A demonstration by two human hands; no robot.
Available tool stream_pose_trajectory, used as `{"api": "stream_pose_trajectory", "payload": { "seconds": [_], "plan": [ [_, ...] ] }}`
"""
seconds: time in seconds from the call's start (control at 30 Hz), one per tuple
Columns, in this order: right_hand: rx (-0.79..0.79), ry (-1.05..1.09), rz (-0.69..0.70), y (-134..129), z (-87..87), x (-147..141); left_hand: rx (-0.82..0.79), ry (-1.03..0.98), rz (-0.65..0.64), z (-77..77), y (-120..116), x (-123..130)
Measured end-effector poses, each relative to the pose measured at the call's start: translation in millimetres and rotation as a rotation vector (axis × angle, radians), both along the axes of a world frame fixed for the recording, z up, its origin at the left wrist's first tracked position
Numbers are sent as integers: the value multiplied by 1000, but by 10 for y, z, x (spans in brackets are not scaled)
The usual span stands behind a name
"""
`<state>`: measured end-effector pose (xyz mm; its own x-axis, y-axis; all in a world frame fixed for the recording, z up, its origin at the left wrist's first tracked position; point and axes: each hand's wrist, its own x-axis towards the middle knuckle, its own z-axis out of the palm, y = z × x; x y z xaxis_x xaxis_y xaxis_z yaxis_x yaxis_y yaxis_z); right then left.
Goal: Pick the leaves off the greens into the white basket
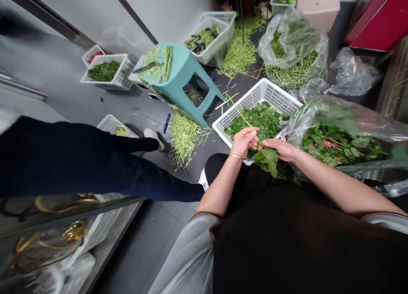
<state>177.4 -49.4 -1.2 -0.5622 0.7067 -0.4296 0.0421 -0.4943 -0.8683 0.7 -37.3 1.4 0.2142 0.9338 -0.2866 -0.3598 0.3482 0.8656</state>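
A leafy green sprig runs between my two hands, its pale thin stem [239, 114] pointing up and left and its broad leaves [269, 161] hanging below. My left hand [244, 141], with a gold bangle at the wrist, pinches the stem. The fingers of my right hand [279, 148] close on the sprig near its leaves. Beneath and beyond both hands sits a white slotted basket [276, 93] with loose green leaves [255, 117] inside. Close to my right forearm lies a clear plastic bag [353, 111] full of leafy stems [346, 141], with bits of red among them.
A teal stool [183, 68] bears peeled green stalks [167, 62]; pale peelings [186, 134] lie on the floor below. Behind are a basket of banded stalks [202, 39] and another plastic bag [291, 43]. A person's dark-trousered leg [95, 158] stands at left beside a metal shelf [117, 230].
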Motion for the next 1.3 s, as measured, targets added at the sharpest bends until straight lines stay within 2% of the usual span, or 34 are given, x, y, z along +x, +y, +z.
{"api": "stream_pose_trajectory", "payload": {
  "seconds": [0.13, 0.2, 0.27, 0.33, 0.4, 0.47, 0.53, 0.6, 0.67, 0.73, 0.8, 0.87, 0.93, 1.03, 1.1, 1.17, 1.23, 1.3],
  "plan": [
    [143, -153, -80, 94, -3, 17, 21, 16, 131, -79, -25, 97],
    [180, -162, -206, 241, 13, 31, 35, -15, 263, -83, -71, 179],
    [167, -147, -388, 397, 5, 36, 89, -44, 387, -53, -108, 212],
    [162, -157, -556, 550, -36, 49, 156, -34, 481, -1, -108, 138],
    [231, -232, -664, 704, -86, 80, 202, 20, 550, 44, -77, -41],
    [359, -380, -630, 862, -100, 126, 214, 99, 537, 59, -56, -256],
    [508, -604, -459, 1002, -35, 205, 176, 197, 360, 33, -91, -418],
    [663, -857, -242, 1064, 121, 360, 102, 324, 51, -28, -190, -485],
    [792, -1064, -79, 970, 331, 617, 53, 514, -250, -103, -318, -468],
    [815, -1214, 45, 679, 523, 944, 85, 781, -450, -171, -432, -396],
    [699, -1360, 178, 221, 618, 1264, 191, 1063, -601, -217, -512, -282],
    [483, -1517, 341, -308, 568, 1513, 308, 1275, -779, -243, -571, -133],
    [326, -1614, 439, -783, 395, 1674, 385, 1419, -960, -265, -631, 40],
    [258, -1612, 466, -1217, 125, 1834, 418, 1572, -1230, -327, -746, 310],
    [250, -1592, 388, -1313, 91, 1958, 404, 1615, -1392, -395, -828, 488],
    [301, -1614, 252, -1316, 222, 2111, 382, 1618, -1518, -460, -899, 670],
    [425, -1660, 140, -1291, 482, 2260, 374, 1615, -1603, -478, -945, 855],
    [570, -1696, 89, -1279, 792, 2363, 396, 1610, -1646, -395, -960, 1027]
  ]
}}
